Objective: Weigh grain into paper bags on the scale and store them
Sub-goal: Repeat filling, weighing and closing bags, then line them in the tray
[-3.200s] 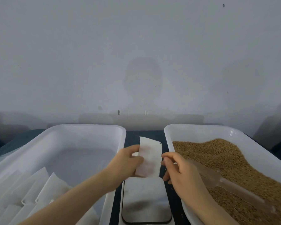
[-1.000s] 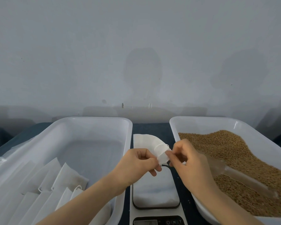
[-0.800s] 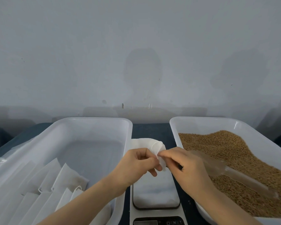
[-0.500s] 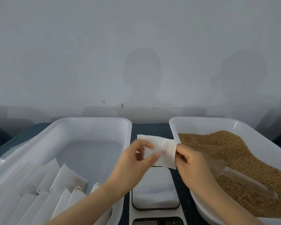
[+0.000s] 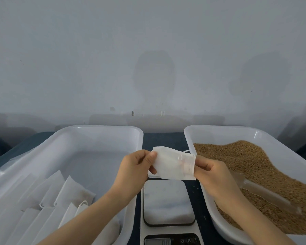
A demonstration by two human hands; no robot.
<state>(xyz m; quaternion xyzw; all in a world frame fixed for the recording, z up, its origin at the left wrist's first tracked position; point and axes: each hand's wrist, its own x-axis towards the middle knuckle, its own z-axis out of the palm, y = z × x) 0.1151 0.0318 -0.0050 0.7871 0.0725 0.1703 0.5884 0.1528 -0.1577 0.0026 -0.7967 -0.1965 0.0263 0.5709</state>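
A small white paper bag (image 5: pixel 173 164) with a drawstring is held flat and sideways above the scale (image 5: pixel 168 204). My left hand (image 5: pixel 135 171) pinches its left end, and my right hand (image 5: pixel 213 175) pinches its right end. The scale's steel plate carries nothing. Brown grain (image 5: pixel 265 167) fills the white tub (image 5: pixel 219 131) on the right, and a clear plastic scoop (image 5: pixel 265 193) lies half buried in it.
On the left stands a second white tub (image 5: pixel 99 131) with several flat white bags (image 5: pixel 48 200) stacked at its near end. A dark blue cloth (image 5: pixel 163 139) covers the table between the tubs. A grey wall rises close behind.
The bag was upright at first, then crumpled between both hands; now it is pulled out flat and sideways, and my hands have moved apart to its two ends.
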